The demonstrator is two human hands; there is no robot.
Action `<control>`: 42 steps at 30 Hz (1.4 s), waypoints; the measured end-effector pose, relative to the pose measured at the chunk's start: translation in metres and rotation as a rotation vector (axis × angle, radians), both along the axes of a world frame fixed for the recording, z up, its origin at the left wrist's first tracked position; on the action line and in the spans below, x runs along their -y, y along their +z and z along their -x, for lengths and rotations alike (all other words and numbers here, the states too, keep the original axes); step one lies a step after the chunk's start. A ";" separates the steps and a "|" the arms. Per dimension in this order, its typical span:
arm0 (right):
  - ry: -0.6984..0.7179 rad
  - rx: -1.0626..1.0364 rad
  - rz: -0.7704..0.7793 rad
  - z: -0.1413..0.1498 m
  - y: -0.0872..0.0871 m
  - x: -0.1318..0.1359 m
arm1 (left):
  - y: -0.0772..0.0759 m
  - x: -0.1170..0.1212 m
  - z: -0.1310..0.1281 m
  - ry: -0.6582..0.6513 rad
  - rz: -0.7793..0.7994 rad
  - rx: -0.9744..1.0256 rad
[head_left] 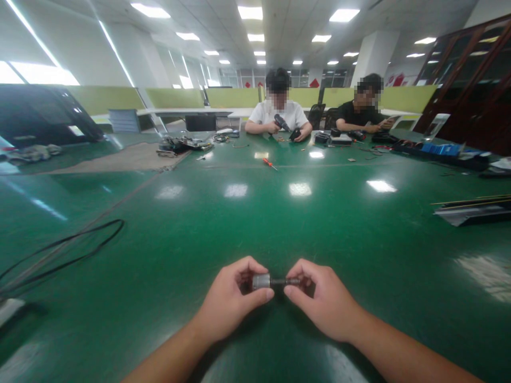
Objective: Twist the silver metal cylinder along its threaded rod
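Between my hands, just over the green tabletop [223, 223], is a small silver metal cylinder [261, 281] with a thin dark shaft [278, 282] running out to the right. Its exact kind is not clear. My left hand [229, 300] is closed around the cylinder, thumb along the near side and fingers behind. The far end of the shaft, which looks ridged, is pinched in the fingertips of my right hand [325, 303]. Cylinder and shaft lie level, in one line. My fingers cover parts of both ends.
An orange-handled screwdriver [269, 163] lies farther off. A black cable [99, 250] loops at left; dark metal strips [475, 210] sit at right. Across the table, one person [279, 114] holds a power drill [281, 123]; another [361, 111] sits beside. Electronic parts [181, 144] are piled far left.
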State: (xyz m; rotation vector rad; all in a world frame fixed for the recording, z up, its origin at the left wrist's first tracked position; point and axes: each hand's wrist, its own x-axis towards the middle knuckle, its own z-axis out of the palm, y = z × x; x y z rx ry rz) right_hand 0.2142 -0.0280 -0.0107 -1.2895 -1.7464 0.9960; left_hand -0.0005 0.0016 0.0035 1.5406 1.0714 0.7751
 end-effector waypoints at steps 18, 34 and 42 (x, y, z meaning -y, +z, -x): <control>0.000 0.009 0.006 0.000 0.001 -0.002 | -0.003 -0.002 0.001 -0.003 0.016 0.045; -0.002 0.011 0.001 0.002 0.002 -0.001 | 0.000 -0.002 0.001 0.022 0.019 0.040; -0.006 0.005 0.007 0.001 0.000 -0.001 | -0.002 -0.002 0.002 0.020 0.024 0.051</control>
